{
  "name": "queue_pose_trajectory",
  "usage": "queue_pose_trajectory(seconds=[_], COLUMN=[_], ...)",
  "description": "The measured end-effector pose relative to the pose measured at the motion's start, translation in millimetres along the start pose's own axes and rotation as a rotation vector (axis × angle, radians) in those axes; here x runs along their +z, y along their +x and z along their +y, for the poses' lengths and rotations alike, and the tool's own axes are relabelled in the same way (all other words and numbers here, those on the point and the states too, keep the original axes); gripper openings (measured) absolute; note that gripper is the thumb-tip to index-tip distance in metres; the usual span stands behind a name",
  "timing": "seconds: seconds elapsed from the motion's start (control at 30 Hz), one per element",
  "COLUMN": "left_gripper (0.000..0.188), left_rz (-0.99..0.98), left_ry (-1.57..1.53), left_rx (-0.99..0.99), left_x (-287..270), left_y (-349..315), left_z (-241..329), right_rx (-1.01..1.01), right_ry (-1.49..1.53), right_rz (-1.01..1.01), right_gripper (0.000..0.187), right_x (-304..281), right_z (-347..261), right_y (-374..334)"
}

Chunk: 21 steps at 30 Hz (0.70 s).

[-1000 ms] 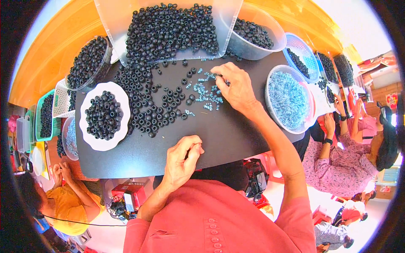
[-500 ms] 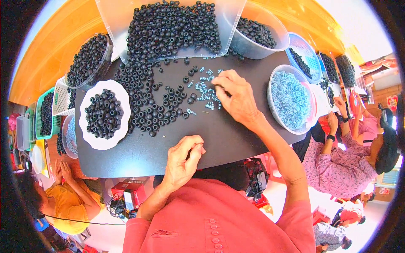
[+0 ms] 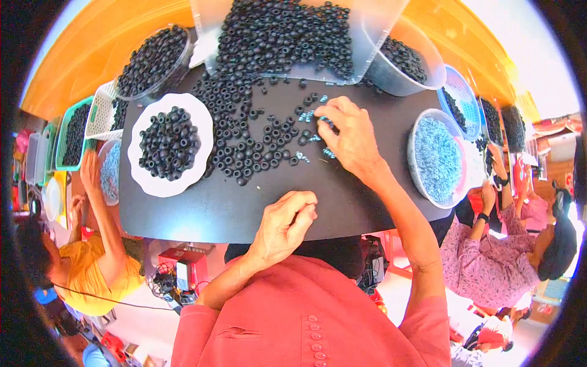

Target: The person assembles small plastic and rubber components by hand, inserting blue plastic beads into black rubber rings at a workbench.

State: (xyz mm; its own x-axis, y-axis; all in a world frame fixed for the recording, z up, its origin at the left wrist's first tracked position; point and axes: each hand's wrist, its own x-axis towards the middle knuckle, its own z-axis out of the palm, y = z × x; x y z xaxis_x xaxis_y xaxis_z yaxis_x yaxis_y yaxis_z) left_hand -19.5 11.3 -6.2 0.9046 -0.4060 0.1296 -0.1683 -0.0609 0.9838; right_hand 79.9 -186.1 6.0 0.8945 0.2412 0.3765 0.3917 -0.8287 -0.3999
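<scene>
"Two bare hands are showing over the dark table [image 3: 244, 211]. Where is the right hand [image 3: 345, 127] working?"

"Right of centre, upper half of the frame. Its fingers are curling down among the small blue spirals [image 3: 306, 116], a few of which are peeking out to its left and just below it. Fingertips are partly hiding from view — I cannot tell how wide the pinch is, nor whether it is gripping a spiral."

"And the left hand [image 3: 285, 226]?"

"Lower middle, overlapping the table's front edge, well apart from the spirals. It is forming a loose fist, thumb lying along the fingers — nothing is showing in it."

"Surroundings?"

"Loose black beads [image 3: 232, 160] are lying left of the spirals, spreading up toward a clear bin [image 3: 376, 30] at the top of the frame. Left of centre, a scalloped white plate [image 3: 206, 131] is holding more beads. Toward the right, a round tub [image 3: 411, 160] is holding heaped blue spirals."

"Company?"

"Someone in yellow [image 3: 98, 269] is appearing at lower left."
</scene>
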Motion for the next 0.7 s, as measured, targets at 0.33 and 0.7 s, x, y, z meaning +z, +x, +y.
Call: queue_pose_trajectory(seconds=[0.33, 0.7], left_gripper=[0.009, 0.008], left_rz=[-0.043, -0.048], left_ry=[-0.029, -0.063], left_rx=[0.088, 0.095], left_x=[-4, -4], left_y=[1, -1], left_z=[-1, -2], right_rx=[-0.057, -0.159], right_ry=[-0.025, 0.148], right_rz=[0.061, 0.016], right_gripper=[0.018, 0.018], right_x=[-6, 30], right_z=[-23, -42], right_y=[-25, 56])
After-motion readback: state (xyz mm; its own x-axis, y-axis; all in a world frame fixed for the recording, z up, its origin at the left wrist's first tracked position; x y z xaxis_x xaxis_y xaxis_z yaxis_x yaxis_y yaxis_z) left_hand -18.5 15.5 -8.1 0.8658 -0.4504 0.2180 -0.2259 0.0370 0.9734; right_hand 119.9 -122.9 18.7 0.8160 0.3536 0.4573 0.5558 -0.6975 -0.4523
